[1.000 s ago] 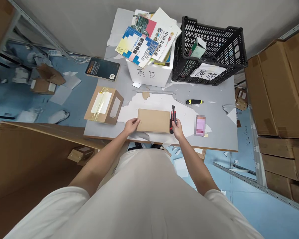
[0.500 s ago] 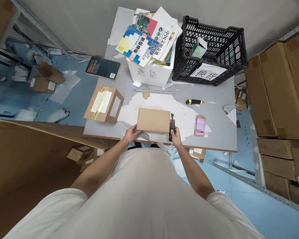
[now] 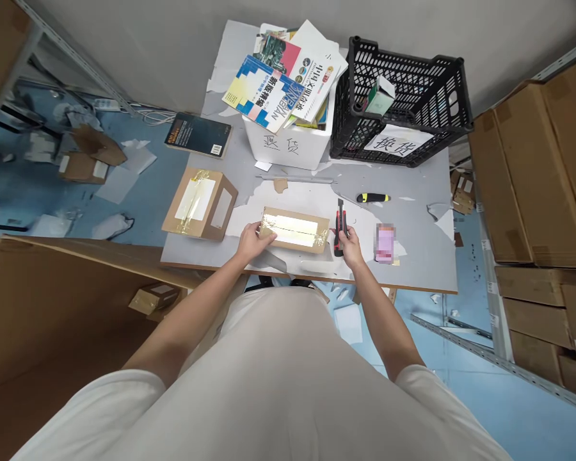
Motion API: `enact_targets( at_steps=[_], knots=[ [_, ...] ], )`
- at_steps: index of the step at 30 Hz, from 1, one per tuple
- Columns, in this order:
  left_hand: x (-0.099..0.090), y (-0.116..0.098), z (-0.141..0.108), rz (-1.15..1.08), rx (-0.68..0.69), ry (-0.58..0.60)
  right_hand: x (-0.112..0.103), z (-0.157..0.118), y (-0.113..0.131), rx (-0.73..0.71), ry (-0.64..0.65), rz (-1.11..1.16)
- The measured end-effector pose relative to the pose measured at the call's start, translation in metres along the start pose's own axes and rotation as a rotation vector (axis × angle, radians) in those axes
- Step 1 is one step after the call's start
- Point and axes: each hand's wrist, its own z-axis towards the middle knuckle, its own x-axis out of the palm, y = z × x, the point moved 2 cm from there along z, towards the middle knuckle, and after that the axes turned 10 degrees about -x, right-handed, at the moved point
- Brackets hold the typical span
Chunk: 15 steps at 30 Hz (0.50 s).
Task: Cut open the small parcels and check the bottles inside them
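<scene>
Basically, held box [image 3: 295, 231] at gray tbl [image 3: 425, 246], littered blue flr [image 3: 484, 397] arnd.

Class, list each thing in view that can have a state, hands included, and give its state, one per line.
Left hand: closed on the small box's left end
Right hand: closed around the red-and-black cutter
Small box: taped shut
Red-and-black cutter: held, blade position unclear
Larger box: taped shut
Yellow-and-black tool: lying down
Dark book: closed, flat
White bin: heaped with books
Black crate: open-topped
</scene>
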Motion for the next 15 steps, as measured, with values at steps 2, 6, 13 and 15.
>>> enact_targets(
  at_steps=[2, 6, 13, 15],
  knots=[
    [0.002, 0.002, -0.002, -0.01, -0.006, 0.004, -0.006, -0.003, -0.006, 0.015, -0.043, 0.031],
    [0.004, 0.004, -0.003, -0.02, -0.02, 0.013, -0.023, -0.008, -0.012, -0.002, -0.134, 0.056],
    [0.012, 0.006, -0.003, -0.03, 0.007, -0.052, -0.054, -0.014, -0.003, -0.148, -0.205, -0.292],
    [0.015, 0.006, -0.005, -0.043, 0.036, -0.097, -0.055, -0.016, 0.007, -0.204, -0.187, -0.403]
  ],
)
